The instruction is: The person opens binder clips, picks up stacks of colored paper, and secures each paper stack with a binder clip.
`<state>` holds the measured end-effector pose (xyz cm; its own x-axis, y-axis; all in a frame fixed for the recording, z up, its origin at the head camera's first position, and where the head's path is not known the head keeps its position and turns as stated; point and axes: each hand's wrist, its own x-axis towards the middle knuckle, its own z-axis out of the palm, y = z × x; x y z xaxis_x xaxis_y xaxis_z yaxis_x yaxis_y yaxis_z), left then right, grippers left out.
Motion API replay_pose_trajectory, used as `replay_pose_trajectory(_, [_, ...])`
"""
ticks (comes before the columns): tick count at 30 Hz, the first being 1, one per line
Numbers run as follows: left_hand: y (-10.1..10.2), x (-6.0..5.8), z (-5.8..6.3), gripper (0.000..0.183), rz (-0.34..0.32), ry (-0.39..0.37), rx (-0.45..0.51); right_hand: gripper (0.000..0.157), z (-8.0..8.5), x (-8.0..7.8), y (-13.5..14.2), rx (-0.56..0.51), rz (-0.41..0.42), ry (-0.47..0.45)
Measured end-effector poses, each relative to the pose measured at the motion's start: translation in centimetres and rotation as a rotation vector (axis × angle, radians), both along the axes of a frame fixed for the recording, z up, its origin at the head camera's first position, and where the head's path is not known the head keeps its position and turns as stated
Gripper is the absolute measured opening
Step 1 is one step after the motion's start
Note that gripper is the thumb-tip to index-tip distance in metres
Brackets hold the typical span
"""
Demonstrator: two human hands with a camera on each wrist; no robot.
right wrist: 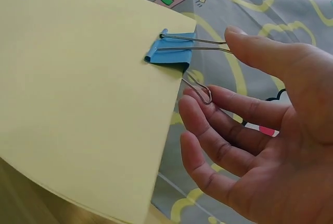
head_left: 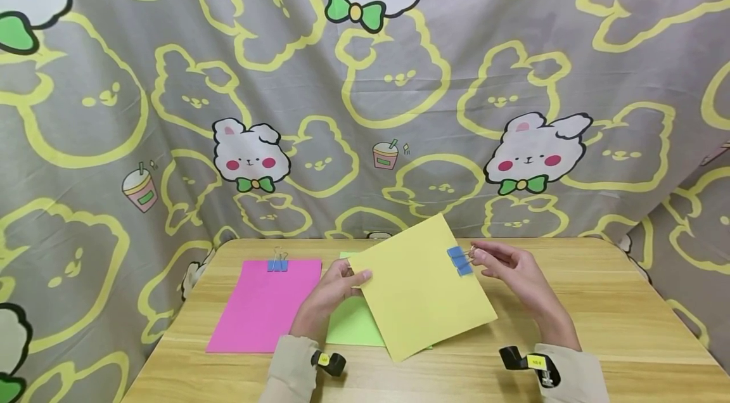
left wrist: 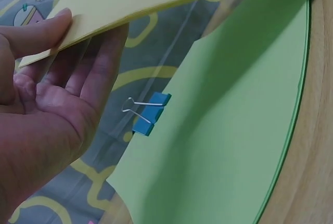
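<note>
A stack of yellow paper [head_left: 422,295] is held up tilted above the table. My left hand [head_left: 333,292] pinches its left edge, thumb on the front face and fingers behind, as the left wrist view also shows. At the opposite edge sits a blue binder clip [right wrist: 174,49] with its two wire handles spread. My right hand [head_left: 516,270] holds the clip by these handles: the thumb [right wrist: 244,39] lies against one and the fingertips [right wrist: 195,96] touch the other. Beneath the yellow stack lies green paper [left wrist: 223,99], which has its own blue binder clip [left wrist: 152,113] on the far edge.
Pink paper [head_left: 265,314] with a blue binder clip [head_left: 277,265] at its top lies left of the green paper. All of it is on a wooden table [head_left: 621,327]. A grey patterned curtain [head_left: 365,187] hangs right behind the table's back edge.
</note>
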<state>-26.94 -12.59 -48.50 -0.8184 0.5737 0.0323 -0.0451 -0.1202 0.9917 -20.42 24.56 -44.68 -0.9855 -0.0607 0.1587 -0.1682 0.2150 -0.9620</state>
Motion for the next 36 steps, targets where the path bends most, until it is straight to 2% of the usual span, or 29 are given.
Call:
replay_pose_trajectory(6, [-0.1,0.2,0.3,0.043,-0.089,-0.003,-0.083,0.053,0.1,0.1,0.2,0.034,0.003,-0.008])
replay_pose_trajectory(10, [0.0,0.3,0.3,0.037,-0.155,0.014,-0.173,0.053,0.1,0.3,0.2,0.054,0.002,-0.012])
replay_pose_trajectory(15, [0.7,0.5,0.3,0.035,-0.225,0.029,-0.203,0.052,0.1,0.3,0.1,0.084,0.002,-0.011])
replay_pose_trajectory(25, [3.3,1.9,1.0,0.032,-0.188,0.069,-0.272,0.046,0.2,0.2,-0.4,0.158,0.054,0.002])
replay_pose_trajectory(28, [4.2,2.3,1.1,0.013,-0.194,0.101,-0.275,0.044,0.3,0.2,-0.6,0.175,0.090,-0.006])
replay_pose_trajectory(29, [4.5,2.4,1.1,0.012,-0.195,0.113,-0.274,0.043,0.2,0.2,-0.6,0.182,0.105,-0.005])
replay_pose_trajectory(32, [5.2,2.7,1.2,0.032,-0.193,0.143,-0.279,0.043,0.2,0.2,-0.7,0.193,0.158,-0.002])
replay_pose_trajectory(36, [5.8,3.1,1.2,0.038,-0.151,0.145,-0.295,0.044,0.2,0.3,-0.6,0.190,0.214,0.000])
